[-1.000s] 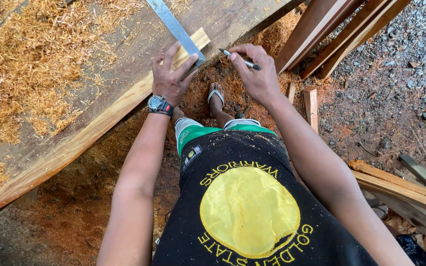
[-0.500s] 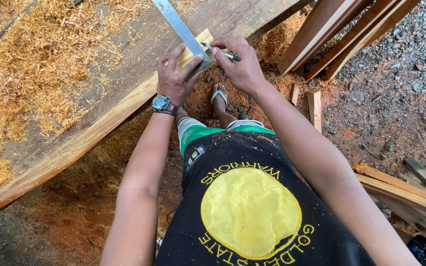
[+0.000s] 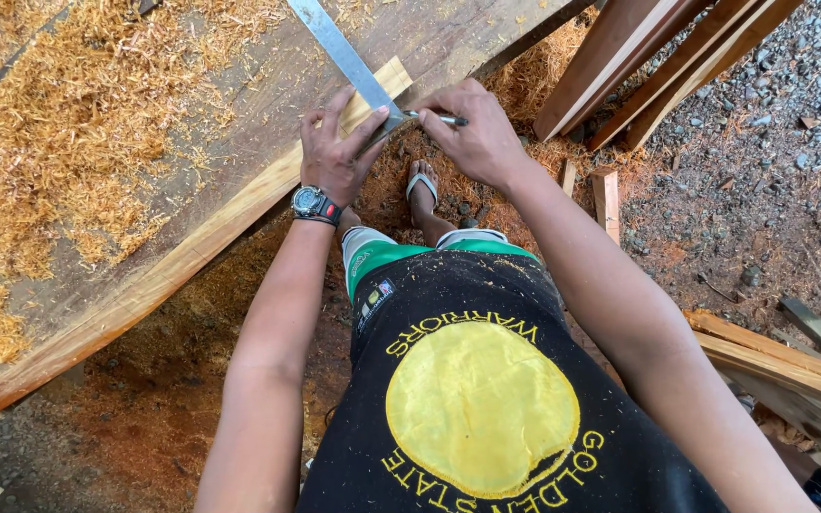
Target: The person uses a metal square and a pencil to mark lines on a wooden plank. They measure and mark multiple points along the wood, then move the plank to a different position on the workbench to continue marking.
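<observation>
Fingers (image 3: 439, 106) hide pen (image 3: 450, 120) tip.

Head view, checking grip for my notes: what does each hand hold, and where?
The right hand pinches a slim silver pen near its tip. The left hand presses the metal try square at its corner onto the pale wooden strip.

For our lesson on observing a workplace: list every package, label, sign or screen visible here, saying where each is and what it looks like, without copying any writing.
Wristwatch face: on the left wrist, small, round, dark, with a red spot.
Shirt print: on the black shirt, large yellow disc ringed by yellow lettering.
Shorts patch: on the green and white shorts, small and multicoloured.
No packages or signs.
</observation>
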